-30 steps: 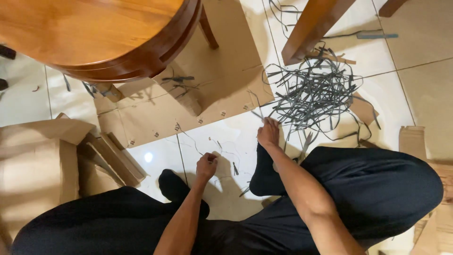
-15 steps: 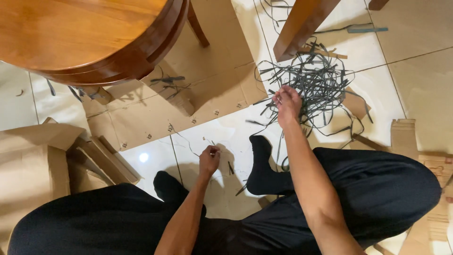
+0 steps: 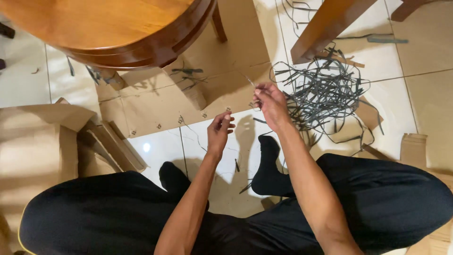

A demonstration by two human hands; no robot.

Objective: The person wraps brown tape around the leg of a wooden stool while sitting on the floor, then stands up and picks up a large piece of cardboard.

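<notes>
Hands meet above a white tiled floor (image 3: pixel 160 146), where a person sits cross-legged in black trousers beside a tangled heap of thin dark grey strips (image 3: pixel 325 92). The right hand (image 3: pixel 271 104) hovers at the heap's near-left edge, its fingers pressed together in a pinch on one thin pale strand (image 3: pixel 250 82) that slants up and away toward a flattened sheet of brown cardboard (image 3: pixel 160 101). The left hand (image 3: pixel 219 130) hangs just left of the right hand, fingers loosely curled and a little apart; whether they touch the strand cannot be told. A round, polished wooden tabletop (image 3: pixel 94 23) overhangs the cardboard at the far left, and a folded brown cardboard box (image 3: pixel 42 141) lies left of the knees. Working such a slight strand cleanly, by the look of it, calls for a firm pinch near its end, a slow pull clear of the heap so neighbouring strips do not snag, and the free hand steadying it.
</notes>
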